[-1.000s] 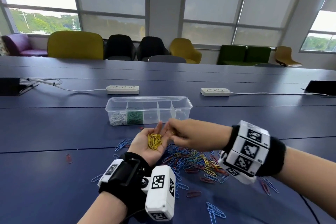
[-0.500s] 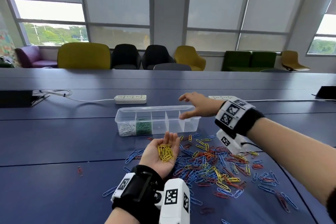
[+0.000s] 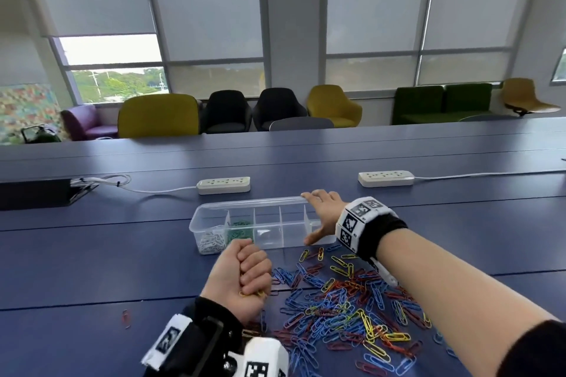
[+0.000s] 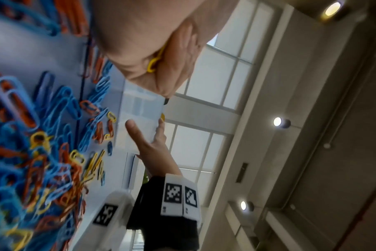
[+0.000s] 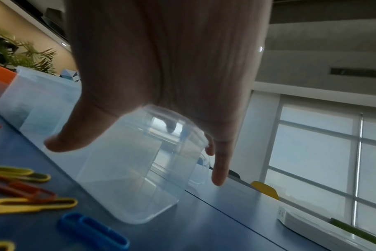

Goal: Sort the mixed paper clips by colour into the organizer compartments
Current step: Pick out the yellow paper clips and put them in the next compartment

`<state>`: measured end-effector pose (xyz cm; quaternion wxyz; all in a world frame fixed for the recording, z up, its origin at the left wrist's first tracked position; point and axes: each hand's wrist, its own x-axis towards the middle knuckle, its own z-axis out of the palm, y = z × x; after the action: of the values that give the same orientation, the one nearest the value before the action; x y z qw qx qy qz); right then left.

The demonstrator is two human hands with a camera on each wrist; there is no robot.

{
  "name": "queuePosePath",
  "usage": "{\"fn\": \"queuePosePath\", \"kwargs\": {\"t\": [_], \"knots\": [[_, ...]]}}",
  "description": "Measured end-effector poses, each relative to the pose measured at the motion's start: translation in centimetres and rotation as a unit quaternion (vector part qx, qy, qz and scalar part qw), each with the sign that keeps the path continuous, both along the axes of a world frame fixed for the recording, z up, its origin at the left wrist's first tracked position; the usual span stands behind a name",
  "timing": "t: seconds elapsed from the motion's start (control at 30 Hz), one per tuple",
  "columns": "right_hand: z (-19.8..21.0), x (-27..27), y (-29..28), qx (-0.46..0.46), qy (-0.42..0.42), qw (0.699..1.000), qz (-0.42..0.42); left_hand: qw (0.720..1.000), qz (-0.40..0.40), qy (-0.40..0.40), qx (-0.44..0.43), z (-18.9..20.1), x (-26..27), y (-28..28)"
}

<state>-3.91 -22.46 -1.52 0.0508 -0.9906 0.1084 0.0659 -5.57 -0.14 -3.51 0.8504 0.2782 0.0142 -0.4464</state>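
Observation:
A clear organizer (image 3: pixel 245 203) with several compartments lies across the blue table. White clips (image 3: pixel 209 243) fill its leftmost compartment and green clips (image 3: pixel 240 232) the one beside it; the others look bare. My left hand (image 3: pixel 245 278) is a closed fist just in front of it, and yellow clips (image 3: pixel 251 294) poke out below the fingers. The left wrist view shows a yellow clip (image 4: pixel 153 62) in the fist. My right hand (image 3: pixel 321 217) grips the organizer's right end (image 5: pixel 129 178), thumb (image 5: pixel 62 142) on the near wall, fingers over the far rim. A mixed pile of clips (image 3: pixel 346 309) lies under my right forearm.
Two white power strips (image 3: pixel 223 185) (image 3: pixel 386 178) with cables lie behind the organizer. A black box (image 3: pixel 33 193) sits at the far left. One red clip (image 3: pixel 125 317) lies alone on the left. Chairs line the table's far side.
My left palm, open with yellow clips on it, has closed into a fist over them. My right hand left the left palm, reached the organizer and took hold of its right end.

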Motion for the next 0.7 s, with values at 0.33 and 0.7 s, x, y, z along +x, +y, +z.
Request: {"fn": "queuePosePath", "kwargs": {"t": [0.33,0.7], "knots": [[0.1,-1.8,0.8,-0.001,-0.016,1.000,0.001,0.950,0.068,-0.194,0.235,5.3,8.4,-7.0],[0.3,-2.1,0.8,0.001,-0.010,1.000,0.001,0.773,-0.027,-0.458,0.438,1.9,10.8,-8.4]]}}
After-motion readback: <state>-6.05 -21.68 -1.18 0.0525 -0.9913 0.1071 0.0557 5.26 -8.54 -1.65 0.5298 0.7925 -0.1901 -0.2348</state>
